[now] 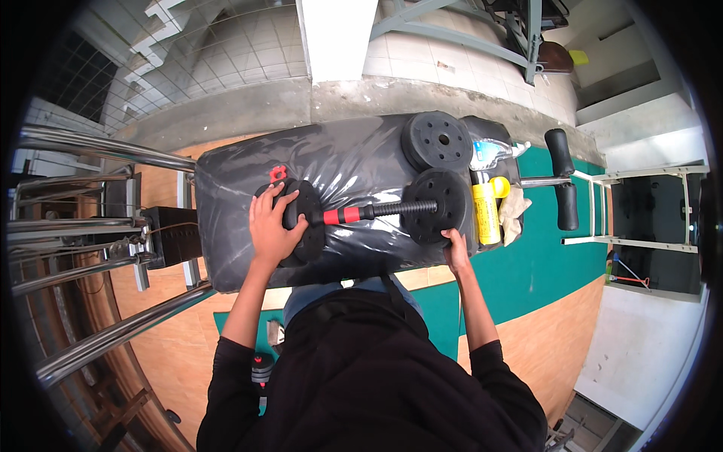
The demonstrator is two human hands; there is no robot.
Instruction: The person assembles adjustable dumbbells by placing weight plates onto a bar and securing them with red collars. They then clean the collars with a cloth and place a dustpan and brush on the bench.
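A dumbbell bar point(352, 215) with a red and black grip and a bare threaded end lies across a black padded bench point(354, 260). Black weight plates point(310, 245) sit at its left end. My left hand point(273, 224) is spread over those plates, its fingers and thumb hooked around them. Beyond that hand is a red star-shaped nut point(278, 173). At the bar's threaded end is another black plate point(444, 188), tilted; whether the bar passes through its hole I cannot tell. My right hand point(456, 248) grips this plate's near edge, with some fingers hidden underneath.
A loose round plate point(437, 139) lies at the bench's far side. To its right are a clear spray bottle point(493, 153), a yellow cylinder point(486, 211) and a pale cloth point(514, 215). Chrome bars point(113, 147) stand at left, foam rollers point(561, 181) at right. Another dumbbell point(261, 369) is on the floor.
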